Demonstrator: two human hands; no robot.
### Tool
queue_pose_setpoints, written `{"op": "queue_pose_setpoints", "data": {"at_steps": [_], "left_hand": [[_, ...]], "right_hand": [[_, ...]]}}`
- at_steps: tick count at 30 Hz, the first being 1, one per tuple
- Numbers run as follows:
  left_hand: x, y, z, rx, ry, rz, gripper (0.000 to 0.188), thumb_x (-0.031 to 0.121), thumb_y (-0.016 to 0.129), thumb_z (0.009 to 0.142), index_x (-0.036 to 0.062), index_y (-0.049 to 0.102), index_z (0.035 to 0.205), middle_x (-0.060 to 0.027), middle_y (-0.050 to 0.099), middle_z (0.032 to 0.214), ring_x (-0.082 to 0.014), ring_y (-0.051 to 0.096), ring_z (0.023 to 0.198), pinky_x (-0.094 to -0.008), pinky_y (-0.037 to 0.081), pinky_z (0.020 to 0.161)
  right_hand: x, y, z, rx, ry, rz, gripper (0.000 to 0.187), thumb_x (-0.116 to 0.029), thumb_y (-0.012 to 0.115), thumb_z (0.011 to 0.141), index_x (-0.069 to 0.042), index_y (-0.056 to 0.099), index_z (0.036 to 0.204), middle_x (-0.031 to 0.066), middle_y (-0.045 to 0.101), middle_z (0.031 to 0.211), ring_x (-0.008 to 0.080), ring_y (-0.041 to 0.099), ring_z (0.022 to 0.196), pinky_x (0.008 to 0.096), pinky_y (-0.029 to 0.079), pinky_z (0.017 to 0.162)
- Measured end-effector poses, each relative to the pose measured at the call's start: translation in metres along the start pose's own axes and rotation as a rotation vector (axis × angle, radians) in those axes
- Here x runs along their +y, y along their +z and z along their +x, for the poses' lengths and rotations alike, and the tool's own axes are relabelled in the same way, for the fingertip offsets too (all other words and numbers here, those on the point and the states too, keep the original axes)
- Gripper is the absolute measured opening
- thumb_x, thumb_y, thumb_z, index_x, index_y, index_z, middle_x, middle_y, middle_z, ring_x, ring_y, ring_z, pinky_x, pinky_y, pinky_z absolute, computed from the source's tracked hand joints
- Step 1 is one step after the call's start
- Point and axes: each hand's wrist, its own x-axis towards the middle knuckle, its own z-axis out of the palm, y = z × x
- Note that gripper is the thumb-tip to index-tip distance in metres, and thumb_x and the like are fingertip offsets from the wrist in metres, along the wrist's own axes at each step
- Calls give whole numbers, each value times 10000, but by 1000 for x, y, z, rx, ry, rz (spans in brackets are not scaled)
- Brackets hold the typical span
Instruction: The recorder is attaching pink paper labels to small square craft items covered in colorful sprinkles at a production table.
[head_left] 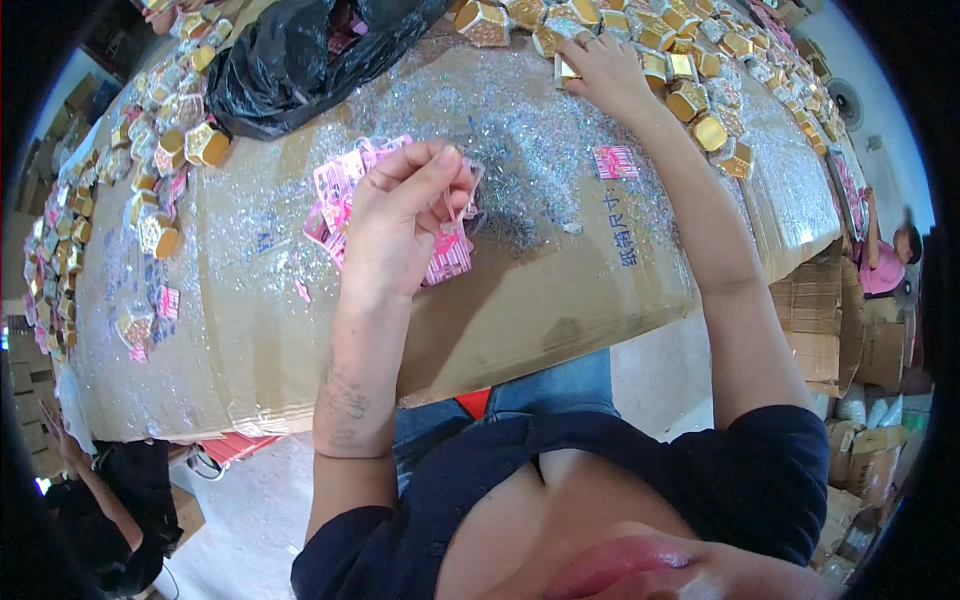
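My left hand (410,220) is raised over the cardboard-covered table, thumb and fingertips pinched together. A thin clear strand or loop shows below its fingers, but what the pinch holds is too fine to make out. Under and behind this hand lies a loose pile of pink printed tags (450,258). My right arm stretches to the far side, where my right hand (612,80) has its thumb and fingers around a small gold-lidded jar (564,72). That jar sits at the edge of a crowd of similar faceted jars (687,100) with gold lids and glittery sides.
Loose glitter covers much of the cardboard (540,325). A black plastic bag (300,75) stands at the far left. More gold-lidded jars (207,146) line the left side. A single pink tag (616,162) lies near my right forearm. Other people sit at both sides.
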Motion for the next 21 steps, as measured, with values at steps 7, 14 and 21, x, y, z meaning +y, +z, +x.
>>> {"op": "queue_pose_setpoints", "data": {"at_steps": [7, 14, 21], "left_hand": [[1, 17, -8, 115, 331, 441, 99, 57, 681, 883, -24, 674, 939, -29, 661, 808, -77, 583, 664, -200, 486, 639], [-5, 18, -13, 92, 732, 852, 86, 38, 698, 837, -11, 662, 897, -39, 630, 761, -108, 577, 661, -238, 473, 599], [1, 23, -15, 39, 983, 1088, 88, 0, 702, 785, 7, 652, 856, -74, 608, 726, -177, 572, 633, -277, 463, 571]], "right_hand": [[-37, -52, -13, 108, 481, 1260, 479, -362, 648, 907, -70, 513, 1262, 72, 621, 1095, 212, 616, 1005, 379, 491, 836], [-96, -127, -34, -254, 615, 2524, 341, -305, 491, 1006, -40, 565, 1206, 104, 675, 1074, 214, 681, 893, 376, 575, 771], [-111, -138, -36, -172, 656, 2590, 384, -341, 447, 1021, -30, 543, 1224, 114, 668, 1085, 229, 674, 924, 396, 576, 794]]}}
